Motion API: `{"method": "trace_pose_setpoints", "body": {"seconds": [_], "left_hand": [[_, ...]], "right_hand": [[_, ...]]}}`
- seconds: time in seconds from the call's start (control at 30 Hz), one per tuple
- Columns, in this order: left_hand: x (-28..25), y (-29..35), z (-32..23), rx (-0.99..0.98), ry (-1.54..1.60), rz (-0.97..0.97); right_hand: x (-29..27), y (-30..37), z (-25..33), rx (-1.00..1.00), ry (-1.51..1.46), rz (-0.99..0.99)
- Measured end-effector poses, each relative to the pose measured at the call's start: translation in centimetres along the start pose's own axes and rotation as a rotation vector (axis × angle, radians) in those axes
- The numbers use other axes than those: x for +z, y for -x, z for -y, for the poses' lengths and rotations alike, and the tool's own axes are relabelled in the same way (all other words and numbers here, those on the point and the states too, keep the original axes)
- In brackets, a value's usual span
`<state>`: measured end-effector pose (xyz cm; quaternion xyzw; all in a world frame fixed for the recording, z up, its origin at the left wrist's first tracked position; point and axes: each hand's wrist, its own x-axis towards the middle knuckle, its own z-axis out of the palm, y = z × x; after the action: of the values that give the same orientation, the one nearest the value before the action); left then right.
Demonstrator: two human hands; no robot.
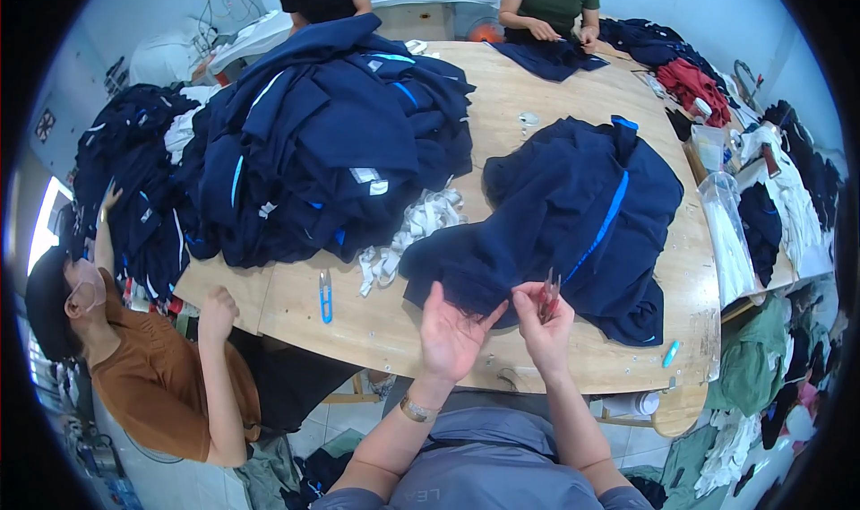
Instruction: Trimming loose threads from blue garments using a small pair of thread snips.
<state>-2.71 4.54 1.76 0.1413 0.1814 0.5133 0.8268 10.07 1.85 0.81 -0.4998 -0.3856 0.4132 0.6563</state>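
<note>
A navy garment [546,214] with a bright blue stripe lies on the table in front of me. At its near edge my left hand [455,335] is turned palm up, thumb and fingers apart; dark fabric and what look like fine threads hide part of the fingers. Just to the right, my right hand [545,326] is closed around red-handled thread snips [548,302], their metal tips pointing away from me. The right thumb and fingertip come close to the garment's edge and the left fingertips; whether they pinch a thread is too small to tell.
A high heap of navy garments [313,133] fills the table's left side, with white strips [421,228] beside it. Blue snips [325,297] and a small turquoise tool [670,354] lie near the front edge. A person in brown [170,367] sits left; two others work across the table [484,98].
</note>
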Motion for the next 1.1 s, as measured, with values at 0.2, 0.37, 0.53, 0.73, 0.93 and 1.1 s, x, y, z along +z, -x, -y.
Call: {"method": "trace_pose_setpoints", "body": {"seconds": [0.2, 0.37, 0.53, 0.73, 0.93, 1.1], "left_hand": [[-2.1, 0.4, 2.0, 0.041, 0.136, 0.206], [-3.7, 0.2, 2.5, 0.063, 0.039, 0.371], [-1.5, 0.6, 2.0, 0.099, 0.017, 0.113], [-1.6, 0.6, 1.4, 0.055, 0.121, 0.136], [0.0, 0.0, 0.8, 0.135, -0.016, 0.004], [0.0, 0.3, 0.5, 0.125, -0.071, 0.015]], "right_hand": [[1.6, 0.9, 2.2, -0.156, 0.524, 0.055], [1.8, 1.4, 0.4, -0.308, 0.504, 0.134], [0.6, 2.3, 1.9, -0.004, 0.042, 0.471], [-2.1, 1.9, 4.9, 0.334, -0.199, 0.744], [-2.9, 0.9, 6.1, 0.251, -0.035, 1.107], [-1.0, 0.8, 3.4, -0.197, 0.433, 0.318]]}}
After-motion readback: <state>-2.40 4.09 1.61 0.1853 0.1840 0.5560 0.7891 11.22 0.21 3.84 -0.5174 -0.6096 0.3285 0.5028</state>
